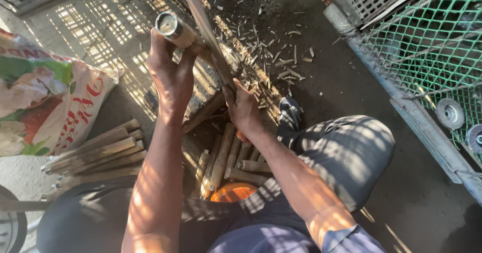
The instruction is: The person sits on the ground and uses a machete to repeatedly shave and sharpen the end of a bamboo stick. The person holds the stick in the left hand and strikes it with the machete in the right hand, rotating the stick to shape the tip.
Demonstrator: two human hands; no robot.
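Note:
My left hand [170, 74] grips a short bamboo tube [175, 29], its hollow cut end facing up toward me. My right hand [243, 107] is closed around the handle of a long blade [203, 24] that slants up and away across the bamboo tube. Under both hands lies a wooden chopping block [208, 89] on the ground. Split bamboo sticks [228, 157] lie in a heap just below my right hand, between my knees.
More split bamboo slats [95, 152] are stacked at the left beside a printed sack [45, 97]. Wood chips [271, 52] litter the dark floor. A green wire mesh [432, 42] on a metal frame runs along the right. An orange container [233, 192] sits near my lap.

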